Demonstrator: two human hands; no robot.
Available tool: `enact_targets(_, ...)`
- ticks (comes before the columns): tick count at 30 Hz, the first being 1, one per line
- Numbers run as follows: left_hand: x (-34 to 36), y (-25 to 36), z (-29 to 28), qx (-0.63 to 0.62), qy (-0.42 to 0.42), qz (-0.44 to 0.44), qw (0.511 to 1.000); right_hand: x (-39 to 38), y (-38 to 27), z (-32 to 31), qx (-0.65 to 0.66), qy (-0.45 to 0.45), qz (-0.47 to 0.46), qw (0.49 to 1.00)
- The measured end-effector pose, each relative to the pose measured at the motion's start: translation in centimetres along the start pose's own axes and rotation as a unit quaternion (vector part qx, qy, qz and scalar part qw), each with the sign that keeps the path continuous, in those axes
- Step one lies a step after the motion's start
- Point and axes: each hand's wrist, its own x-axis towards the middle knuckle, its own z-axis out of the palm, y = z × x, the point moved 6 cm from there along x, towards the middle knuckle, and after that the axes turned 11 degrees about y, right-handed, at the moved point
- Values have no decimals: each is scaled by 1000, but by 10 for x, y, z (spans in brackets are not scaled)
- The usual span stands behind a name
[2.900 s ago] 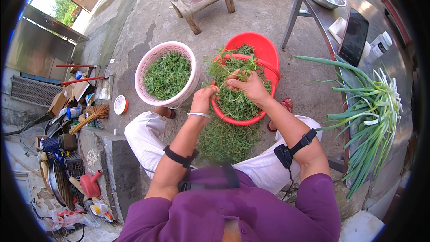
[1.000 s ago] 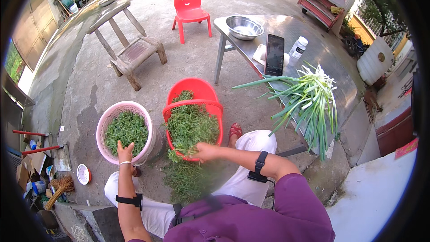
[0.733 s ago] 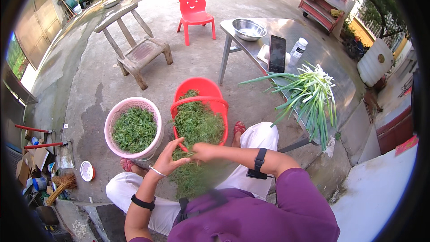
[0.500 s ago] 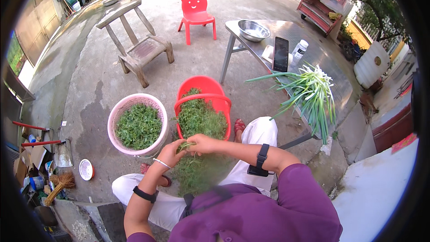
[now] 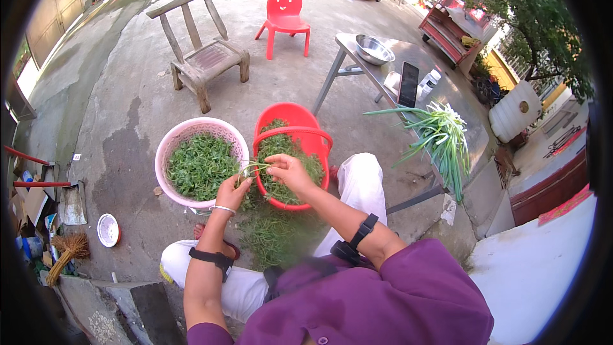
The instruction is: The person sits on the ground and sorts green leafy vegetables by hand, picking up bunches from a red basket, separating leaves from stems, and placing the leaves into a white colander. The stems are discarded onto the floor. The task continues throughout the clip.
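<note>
Between my hands stretch a few thin green stems (image 5: 257, 165), over the gap between two containers. My left hand (image 5: 233, 193) pinches them beside the pink basket's near right rim. Over the red basket, my right hand (image 5: 288, 171) is closed on their other end. The pink lattice basket (image 5: 165, 179) is filled with leafy greens (image 5: 201, 165). A red basket (image 5: 308, 147) with its handle across it holds more feathery greens (image 5: 281, 144). Below it, a loose heap of greens (image 5: 274, 239) lies on the ground between my legs, partly blurred.
A metal table (image 5: 469, 134) at right bears spring onions (image 5: 440, 140), a phone (image 5: 407, 84), a white bottle (image 5: 429, 83) and a steel bowl (image 5: 375, 50). Ahead stand a wooden chair (image 5: 207, 64) and a red child's chair (image 5: 286, 20). A small bowl (image 5: 108, 230) and a straw broom (image 5: 69, 252) lie left.
My hands have moved up and apart, from close together to holding stems stretched between them. My view has shifted slightly.
</note>
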Motion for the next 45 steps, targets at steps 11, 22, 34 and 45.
enact_targets(11, 0, 11, 24, 11, -38, 37, 999, 11, 0, -4, 8, 28, -66, 997)
enact_targets(22, 1, 29, 55, -193, -95, -124, 969, 31, 24, -32, 223, 8, 65, 973)
enact_targets(34, -2, 33, 53, -463, -98, -244, 846, 32, 4, -34, 304, -55, 72, 948)
enact_targets(45, 8, 15, 41, -526, -33, -230, 818, 33, 11, -51, 331, -14, 91, 939)
